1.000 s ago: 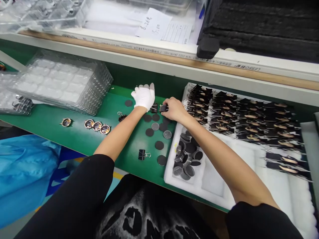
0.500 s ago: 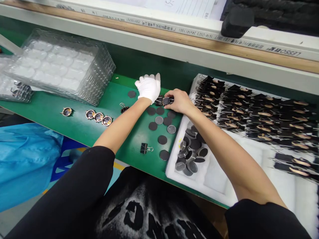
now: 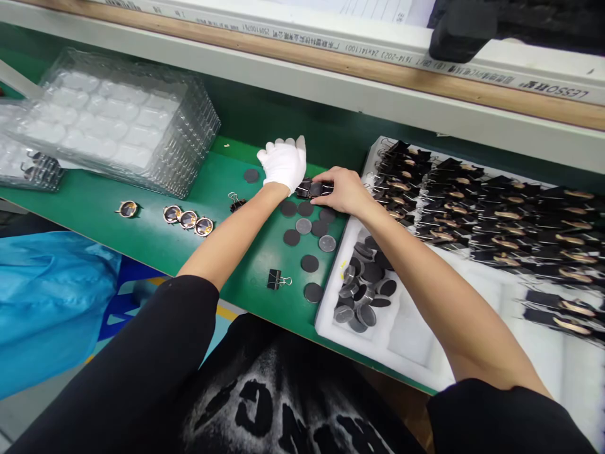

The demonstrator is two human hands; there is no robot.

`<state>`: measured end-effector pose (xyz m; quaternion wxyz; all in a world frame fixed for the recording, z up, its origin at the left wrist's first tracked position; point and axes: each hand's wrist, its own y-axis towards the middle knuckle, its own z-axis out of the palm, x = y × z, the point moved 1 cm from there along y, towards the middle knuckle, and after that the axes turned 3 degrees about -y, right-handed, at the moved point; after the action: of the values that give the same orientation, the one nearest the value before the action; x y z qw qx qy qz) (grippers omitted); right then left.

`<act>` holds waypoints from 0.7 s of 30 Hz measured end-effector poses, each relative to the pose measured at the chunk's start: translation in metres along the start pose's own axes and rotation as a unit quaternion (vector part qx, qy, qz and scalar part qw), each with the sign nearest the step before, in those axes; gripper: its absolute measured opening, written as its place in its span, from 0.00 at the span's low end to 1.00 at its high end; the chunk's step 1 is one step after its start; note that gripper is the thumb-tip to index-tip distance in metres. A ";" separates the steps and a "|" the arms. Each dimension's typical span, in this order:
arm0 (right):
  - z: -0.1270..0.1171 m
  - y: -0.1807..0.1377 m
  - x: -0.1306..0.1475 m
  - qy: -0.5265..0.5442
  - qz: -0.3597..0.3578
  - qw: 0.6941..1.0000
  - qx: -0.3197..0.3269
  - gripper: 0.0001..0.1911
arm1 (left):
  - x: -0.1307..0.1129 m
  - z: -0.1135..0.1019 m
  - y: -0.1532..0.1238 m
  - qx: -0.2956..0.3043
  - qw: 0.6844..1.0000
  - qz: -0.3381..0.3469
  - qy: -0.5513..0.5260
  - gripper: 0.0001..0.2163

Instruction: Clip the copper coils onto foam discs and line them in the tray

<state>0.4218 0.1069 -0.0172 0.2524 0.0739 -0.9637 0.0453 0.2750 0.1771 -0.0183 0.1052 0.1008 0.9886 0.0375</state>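
Note:
My left hand (image 3: 284, 162), in a white glove, rests on the green bench at the back, its fingers curled down over a black binder clip (image 3: 305, 188). My bare right hand (image 3: 344, 191) pinches a second black clip with a dark disc (image 3: 317, 188) right beside it. Several loose dark and grey discs (image 3: 305, 226) lie on the mat just in front of both hands. Two more binder clips lie apart on the mat: one (image 3: 236, 202) left of my forearm, one (image 3: 276, 279) near the front edge.
A white foam tray (image 3: 416, 334) on the right holds a pile of discs (image 3: 362, 287) and rows of clipped black parts (image 3: 477, 202). Stacked clear blister trays (image 3: 118, 120) stand at the left. Several round gold-rimmed parts (image 3: 188, 219) lie on the mat. A shelf edge (image 3: 331, 88) runs overhead.
The view has shifted down and left. My right hand has closed in on the clip and disc beside the gloved hand; both hands stay in the same spot on the mat.

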 end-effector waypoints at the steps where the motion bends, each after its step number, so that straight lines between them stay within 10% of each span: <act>1: 0.000 0.000 -0.001 0.001 -0.002 1.000 0.000 0.27 | 0.000 0.000 0.000 0.001 1.000 0.000 0.004 0.24; 21: 0.003 0.002 0.004 0.013 -0.003 1.000 0.000 0.26 | 0.002 0.006 0.003 -0.003 0.999 -0.042 -0.007 0.21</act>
<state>0.4168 0.1078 -0.0181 0.2649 0.0767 -0.9601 0.0456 0.2752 0.1812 -0.0243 0.1141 0.0589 0.9911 0.0354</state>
